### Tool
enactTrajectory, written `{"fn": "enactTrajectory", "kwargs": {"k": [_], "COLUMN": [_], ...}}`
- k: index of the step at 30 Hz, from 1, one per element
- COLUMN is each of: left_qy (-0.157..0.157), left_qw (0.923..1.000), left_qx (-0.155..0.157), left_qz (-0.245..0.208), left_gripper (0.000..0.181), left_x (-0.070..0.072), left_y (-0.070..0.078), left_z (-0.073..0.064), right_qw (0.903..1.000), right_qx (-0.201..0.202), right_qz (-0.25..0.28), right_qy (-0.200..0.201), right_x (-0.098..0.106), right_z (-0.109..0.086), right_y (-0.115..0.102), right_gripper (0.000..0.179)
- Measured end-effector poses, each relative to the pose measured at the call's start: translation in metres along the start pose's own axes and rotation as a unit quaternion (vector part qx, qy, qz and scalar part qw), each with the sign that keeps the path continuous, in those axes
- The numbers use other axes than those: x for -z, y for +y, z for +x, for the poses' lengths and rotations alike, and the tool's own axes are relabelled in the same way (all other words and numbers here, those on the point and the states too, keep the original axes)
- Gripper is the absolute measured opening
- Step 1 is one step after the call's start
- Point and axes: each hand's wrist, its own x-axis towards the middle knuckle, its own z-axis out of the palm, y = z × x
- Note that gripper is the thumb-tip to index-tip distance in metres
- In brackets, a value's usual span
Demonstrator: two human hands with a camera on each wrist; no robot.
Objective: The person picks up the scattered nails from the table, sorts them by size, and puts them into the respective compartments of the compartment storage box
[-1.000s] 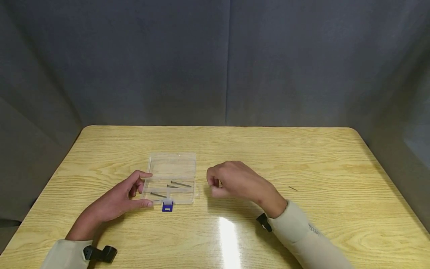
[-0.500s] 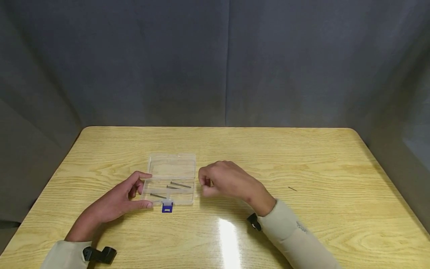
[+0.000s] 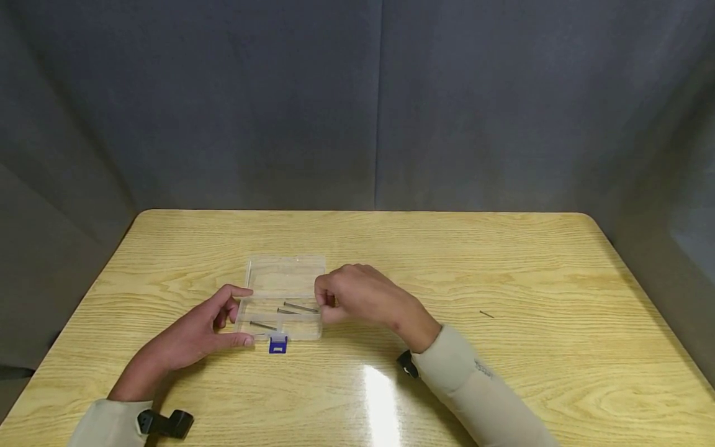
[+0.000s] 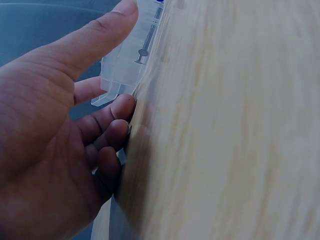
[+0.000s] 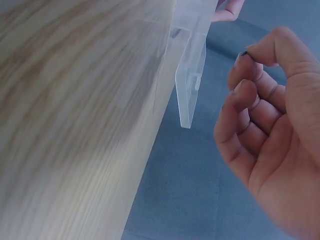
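Observation:
A clear plastic compartment box [image 3: 301, 335] lies with its lid [image 3: 286, 276] raised back and a blue latch [image 3: 278, 345] at its front. Several nails, one a dark nail [image 3: 300, 307], lie in its compartments. My left hand [image 3: 195, 329] grips the left end, thumb at the front corner and index finger near the hinge. At the right end, my right hand [image 3: 368, 298] hovers close over the box's edge. Its thumb and index finger pinch a nail [image 5: 244, 53], of which only a short dark tip shows in the right wrist view.
Another nail [image 3: 486, 314] lies alone on the wood-grain table [image 3: 558, 372] to the right. A dark grey curtain [image 3: 480, 112] hangs behind the table's back edge and along both sides.
My right hand has moved left, from beside the box to its right edge, still pinching. My left hand and the box have stayed in place.

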Motion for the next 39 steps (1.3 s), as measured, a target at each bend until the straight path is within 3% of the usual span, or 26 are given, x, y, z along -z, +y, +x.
{"fn": "enactTrajectory", "kwargs": {"k": [21,39], "left_qy": [0.003,0.007], "left_qw": [1.0,1.0], "left_qx": [-0.001,-0.003], "left_qz": [-0.006,-0.004], "left_gripper": [0.064,0.064], "left_x": [0.001,0.0], "left_y": [0.0,0.0], "left_z": [0.001,0.0], "right_qw": [0.9995,0.9994], "right_qx": [0.002,-0.003], "right_qz": [0.015,0.022], "right_qy": [-0.026,-0.025], "right_x": [-0.015,-0.012], "right_z": [0.023,0.015], "right_y": [-0.012,-0.007], "right_gripper": [0.019,0.015]}}
